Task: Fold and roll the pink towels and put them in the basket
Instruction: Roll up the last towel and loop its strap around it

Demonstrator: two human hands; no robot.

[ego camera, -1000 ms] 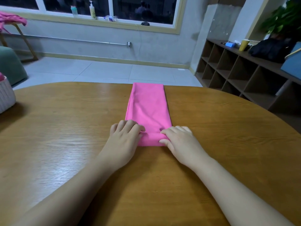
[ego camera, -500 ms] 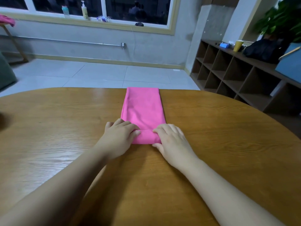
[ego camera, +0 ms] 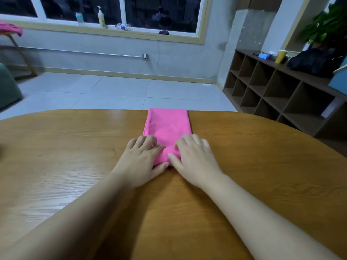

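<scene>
- Head view: the left hand [ego camera: 141, 160] lies on the near end of the pink towel [ego camera: 167, 126], fingers curled over the top of the roll and thumb tucked along its near side, so it grips the left part of the roll.
- The right hand [ego camera: 193, 158] mirrors it on the right part of the roll, fingers bent over the cloth and thumb against the near edge; the two hands are just beside each other, with a narrow strip of pink showing between them.
- Under the hands the towel's near end is wound into a short, thick roll; how tight it is cannot be told, since the hands hide most of it.
- Beyond the roll, the towel runs away from the person as a flat, narrow folded strip, its far end lying at the far edge of the table [ego camera: 75, 156].
- As a judgement: folding of this towel looks done and rolling is in its early part, with most of the strip left to wind.
- The basket is not in view, so placing the roll is not yet done, and I cannot tell how many towels are already in it.
- Far to the left of the towel, off the table, more pink cloth [ego camera: 10, 30] hangs on a wooden stand, possibly another towel to do.
</scene>
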